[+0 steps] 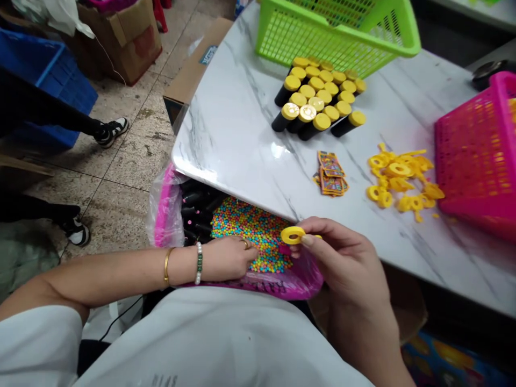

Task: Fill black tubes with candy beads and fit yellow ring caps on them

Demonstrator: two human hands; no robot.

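Observation:
My right hand (pixel 346 263) pinches a yellow plastic ring piece (pixel 293 235) between thumb and fingers, just off the table edge. My left hand (pixel 229 258) reaches into a pink tub (pixel 163 207) lined with clear plastic. Its fingers are curled down at the small multicoloured candy balls (pixel 250 220); what they hold, if anything, is hidden. Black tubes (pixel 197 215) lie at the tub's left end, beside the balls. On the table, nearest my right hand, are a small pile of printed orange packets (pixel 332 174) and a heap of yellow plastic ring pieces (pixel 401 169).
Several black tubes with yellow caps (pixel 316 99) stand grouped on the white marbled table (pixel 242 129). Behind them is a green basket (pixel 334 43); a pink basket (pixel 475 156) stands at the right. Cardboard boxes (pixel 124 40) and another person's shoes (pixel 112 131) are on the floor.

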